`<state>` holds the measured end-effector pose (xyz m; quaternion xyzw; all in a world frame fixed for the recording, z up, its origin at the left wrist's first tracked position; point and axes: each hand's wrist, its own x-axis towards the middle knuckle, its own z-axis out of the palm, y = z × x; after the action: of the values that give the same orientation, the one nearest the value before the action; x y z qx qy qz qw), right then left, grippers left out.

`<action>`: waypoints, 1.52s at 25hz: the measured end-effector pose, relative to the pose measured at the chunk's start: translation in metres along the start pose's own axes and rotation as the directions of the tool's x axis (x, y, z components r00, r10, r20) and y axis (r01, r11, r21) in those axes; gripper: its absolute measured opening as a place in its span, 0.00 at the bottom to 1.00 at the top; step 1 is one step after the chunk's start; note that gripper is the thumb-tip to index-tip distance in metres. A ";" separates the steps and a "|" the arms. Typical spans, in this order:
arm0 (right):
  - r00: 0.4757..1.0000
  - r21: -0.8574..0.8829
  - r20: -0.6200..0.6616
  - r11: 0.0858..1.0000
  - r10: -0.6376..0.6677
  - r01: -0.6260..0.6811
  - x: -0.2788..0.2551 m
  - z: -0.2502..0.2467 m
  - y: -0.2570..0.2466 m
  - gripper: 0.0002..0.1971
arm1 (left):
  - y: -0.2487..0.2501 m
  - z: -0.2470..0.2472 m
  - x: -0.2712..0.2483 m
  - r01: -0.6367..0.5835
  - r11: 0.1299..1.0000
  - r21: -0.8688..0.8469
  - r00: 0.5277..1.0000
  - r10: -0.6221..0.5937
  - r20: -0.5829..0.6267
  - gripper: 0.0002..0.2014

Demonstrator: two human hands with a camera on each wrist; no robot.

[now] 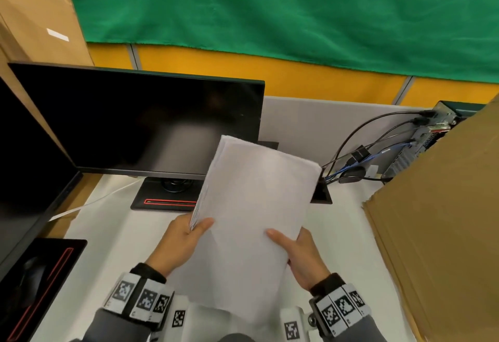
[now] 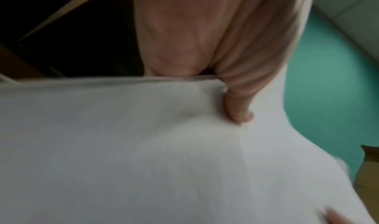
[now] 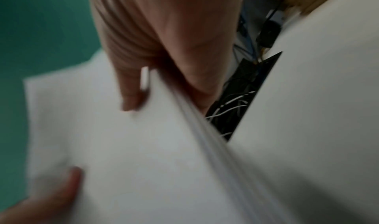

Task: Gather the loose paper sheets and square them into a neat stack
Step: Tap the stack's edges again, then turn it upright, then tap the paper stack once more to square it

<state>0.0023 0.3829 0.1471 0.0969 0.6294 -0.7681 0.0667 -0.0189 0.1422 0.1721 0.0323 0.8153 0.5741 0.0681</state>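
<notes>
A stack of white paper sheets point(image 1: 251, 206) is held up above the white desk, tilted away toward the monitor. My left hand point(image 1: 183, 236) grips its left edge, thumb on the front face and fingers behind. My right hand point(image 1: 299, 250) grips the right edge the same way. In the left wrist view the thumb point(image 2: 238, 107) presses on the paper stack point(image 2: 143, 146). The right wrist view shows the thumb point(image 3: 131, 88) on the sheet's face and the paper stack's edge point(image 3: 205, 130) running diagonally. The sheet edges look nearly flush; both wrist views are blurred.
A dark monitor point(image 1: 140, 120) with a red-trimmed stand point(image 1: 167, 198) stands behind the paper. A second screen point(image 1: 29, 166) sits at the left. Cardboard sheets point(image 1: 437, 220) lean at the right, next to cables point(image 1: 359, 158) and a desk cable port point(image 1: 321, 193).
</notes>
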 end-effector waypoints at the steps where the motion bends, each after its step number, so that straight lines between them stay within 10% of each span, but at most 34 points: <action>1: 0.996 -0.037 -0.025 0.996 -0.080 0.079 -0.003 0.005 -0.016 0.15 | 0.002 0.003 -0.004 -0.022 0.997 -0.071 0.996 0.016 -0.084 0.20; 6: 0.926 -0.063 0.003 0.924 -0.377 0.376 -0.015 0.011 -0.064 0.08 | 0.033 -0.005 -0.008 -0.298 0.894 -0.335 0.924 0.181 -0.338 0.12; 10: 0.981 -0.167 -0.018 0.968 -0.193 0.187 -0.012 0.005 -0.011 0.09 | -0.014 0.017 -0.015 -0.095 0.896 -0.434 0.973 -0.008 -0.231 0.35; 13: 0.992 -0.204 -0.092 0.976 -0.090 0.070 -0.010 0.009 0.008 0.05 | -0.033 0.032 -0.012 0.025 0.867 -0.497 0.958 -0.164 -0.237 0.26; 15: 0.980 -0.214 -0.104 0.966 -0.169 0.144 -0.010 0.014 -0.016 0.06 | -0.014 0.029 -0.008 -0.022 0.896 -0.443 0.953 -0.114 -0.279 0.08; 20: 0.889 -0.081 0.010 0.886 -0.457 0.456 -0.025 0.010 -0.079 0.08 | 0.052 0.000 -0.010 -0.345 0.838 -0.422 0.923 0.221 -0.314 0.16; 29: 0.991 -0.149 -0.130 0.989 -0.029 0.009 -0.003 -0.008 0.022 0.06 | -0.033 0.028 -0.001 0.114 0.860 -0.497 0.971 -0.202 -0.126 0.33; 32: 0.984 -0.144 -0.133 0.985 -0.116 0.096 -0.012 -0.005 0.003 0.09 | -0.024 0.024 -0.004 -0.002 0.901 -0.433 0.957 -0.124 -0.262 0.28; 38: 0.849 -0.107 -0.242 0.883 -0.470 0.458 -0.028 0.022 -0.053 0.10 | 0.048 0.022 -0.015 -0.387 0.859 -0.335 0.784 0.115 -0.610 0.11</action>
<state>0.0163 0.3712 0.2083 0.0410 0.6546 -0.7273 -0.2019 -0.0016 0.1773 0.2108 -0.0458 0.6328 0.7305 -0.2526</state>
